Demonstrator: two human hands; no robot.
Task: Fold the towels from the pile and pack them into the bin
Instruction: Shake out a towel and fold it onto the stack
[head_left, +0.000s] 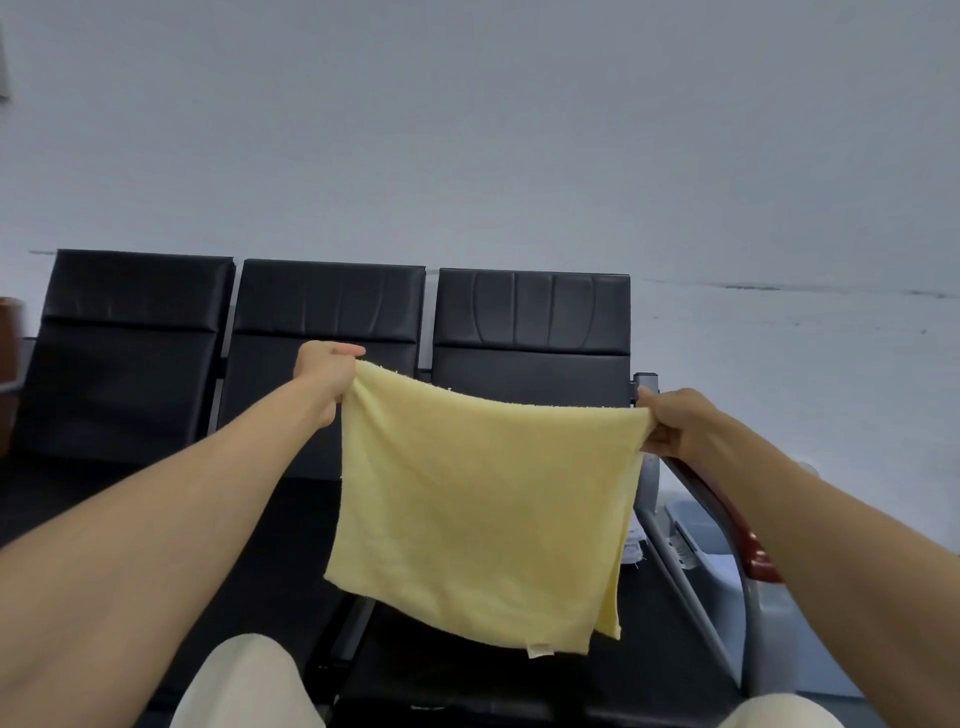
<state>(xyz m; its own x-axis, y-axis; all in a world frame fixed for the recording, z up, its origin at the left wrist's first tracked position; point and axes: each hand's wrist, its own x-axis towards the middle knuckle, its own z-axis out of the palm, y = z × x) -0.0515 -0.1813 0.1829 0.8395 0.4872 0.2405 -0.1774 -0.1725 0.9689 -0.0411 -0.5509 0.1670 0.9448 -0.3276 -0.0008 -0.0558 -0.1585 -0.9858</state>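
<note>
At the far left edge there is a brown object (8, 364), cut off by the frame; you cannot tell what it is. Just right of it starts a black padded bench (130, 338) of three seats, set against a pale wall (467, 130) on the far side.

Your left hand (324, 374) is raised in front of the middle seat back, with fingers and thumb curled round the top left corner of the yellow towel (483, 509). The towel hangs in the air between your two hands, above the seats and touching none of them that you can see. Its top edge sags a little in the middle. At its lower right a second layer shows behind the front one, and a small pale tag sticks out of the bottom edge.

Your right hand (675, 423) pinches the top right corner, fingers bunched on the cloth, near the right end of the bench. Below that arm runs the armrest (748, 545) with a red-brown top. Beyond it, on the right, stands a pale plastic container (698, 519); its contents are hidden.

Nearest you, your knees (244, 680) in light trousers sit at the bottom.
</note>
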